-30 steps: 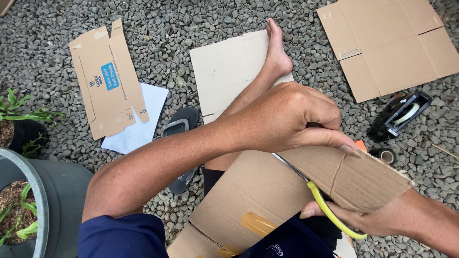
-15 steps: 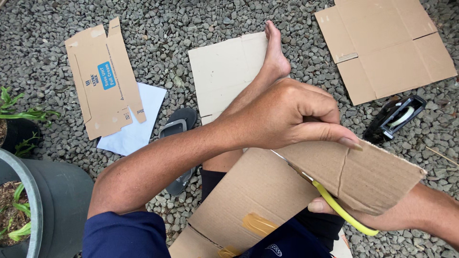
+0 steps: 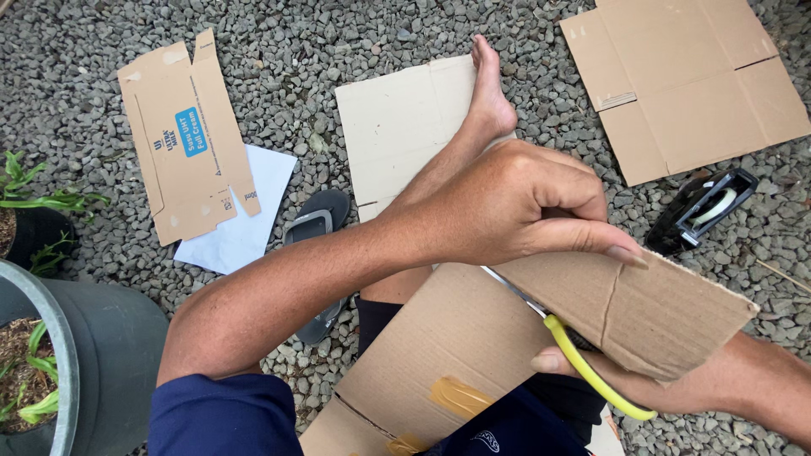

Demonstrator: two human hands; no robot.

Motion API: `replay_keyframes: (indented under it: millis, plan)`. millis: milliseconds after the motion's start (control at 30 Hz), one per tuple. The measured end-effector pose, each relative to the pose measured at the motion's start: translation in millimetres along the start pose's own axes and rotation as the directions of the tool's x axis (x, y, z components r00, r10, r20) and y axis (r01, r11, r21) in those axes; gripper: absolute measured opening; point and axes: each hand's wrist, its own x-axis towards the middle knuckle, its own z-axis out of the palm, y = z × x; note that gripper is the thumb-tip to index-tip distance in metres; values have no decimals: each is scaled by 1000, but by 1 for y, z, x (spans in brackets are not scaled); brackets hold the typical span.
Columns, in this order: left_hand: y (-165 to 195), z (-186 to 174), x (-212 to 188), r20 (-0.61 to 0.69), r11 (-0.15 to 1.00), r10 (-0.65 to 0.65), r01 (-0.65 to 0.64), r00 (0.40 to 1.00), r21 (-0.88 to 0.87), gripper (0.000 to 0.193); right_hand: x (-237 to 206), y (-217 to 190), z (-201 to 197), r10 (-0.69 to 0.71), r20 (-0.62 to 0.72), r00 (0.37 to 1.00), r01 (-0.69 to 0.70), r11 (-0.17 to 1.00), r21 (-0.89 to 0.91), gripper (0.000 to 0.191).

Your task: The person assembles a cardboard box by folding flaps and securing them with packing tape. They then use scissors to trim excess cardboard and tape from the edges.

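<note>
The left hand (image 3: 515, 207) is curled closed over the upper edge of a brown corrugated cardboard sheet (image 3: 473, 338), the thumb pressed flat along the raised flap to pinch it. The sheet lies across the person's lap, its right part bent upward. Beneath that flap, the right hand (image 3: 608, 376) is wrapped around the yellow loop handles of a pair of scissors (image 3: 583, 363), whose thin metal blade runs up along the fold and sits in the cut; most of this hand is hidden under the cardboard.

The blade ends just below the left palm, so a sudden slip through the corrugation could, in my judgement, drive the tip toward the fingers holding the flap. The flap also shows a crease, and it may tear crooked there if it buckles under the grip.

The person sits on loose grey gravel (image 3: 338, 34), one bare foot (image 3: 490, 93) stretched onto a pale flat cardboard panel (image 3: 397, 135). A dark sandal (image 3: 317, 224) lies just beside the leg. To the left lie a flattened printed carton (image 3: 182, 139) over a white sheet (image 3: 245, 211), and a grey planter pot (image 3: 93, 363). To the right lie an unfolded brown box (image 3: 684, 76) and a black tape dispenser (image 3: 701, 207).
</note>
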Motion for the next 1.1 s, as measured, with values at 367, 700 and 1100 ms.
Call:
replay_keyframes:
  millis: [367, 700, 1100]
  plan:
    - [-1, -1, 1, -2, 1000, -6, 6, 1000, 9, 26, 3, 19, 18, -39, -106, 994, 43, 999, 31, 45]
    - [9, -7, 0, -3, 997, -29, 30, 1000, 74, 28, -1, 4, 5, 47, -9, 999, -47, 999, -11, 51]
    - [-2, 2, -1, -52, 999, -13, 16, 999, 52, 24, 6, -2, 7, 197, 160, 967, -201, 980, 5, 46]
